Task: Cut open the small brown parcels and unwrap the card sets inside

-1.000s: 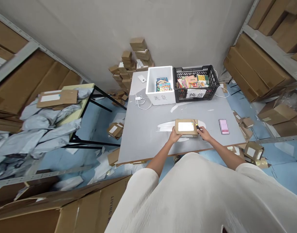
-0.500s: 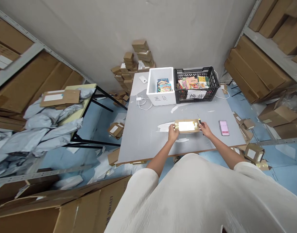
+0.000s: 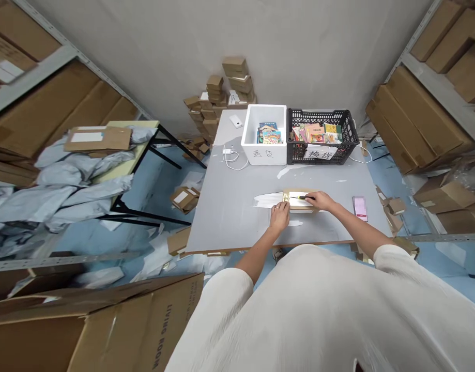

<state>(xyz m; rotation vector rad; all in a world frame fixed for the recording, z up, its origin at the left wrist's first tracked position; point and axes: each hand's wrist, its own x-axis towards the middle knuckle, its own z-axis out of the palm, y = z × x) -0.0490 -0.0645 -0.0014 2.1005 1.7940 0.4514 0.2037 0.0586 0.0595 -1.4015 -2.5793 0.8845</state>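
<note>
We've got the box [image 3: 301, 203] on the tabletop [image 3: 229, 212], our left hand's [image 3: 279, 216] fingers at its near-left corner (pinching or pressing, can't tell), right hand [image 3: 321, 200] gripping a cutter [image 3: 307, 197], and it's probably light and stiff, so we'd hold the sides.

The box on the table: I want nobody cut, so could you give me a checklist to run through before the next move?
1. Box on the table: ok, it looks flat.
2. Left hand at the box's left end: ok.
3. Knife in the right hand: ok.
4. Left hand well clear: not ok, the knife points toward that end, close by.
5. Knife tip touching the box: cannot tell.
6. Phone apart from the box: ok.
</note>
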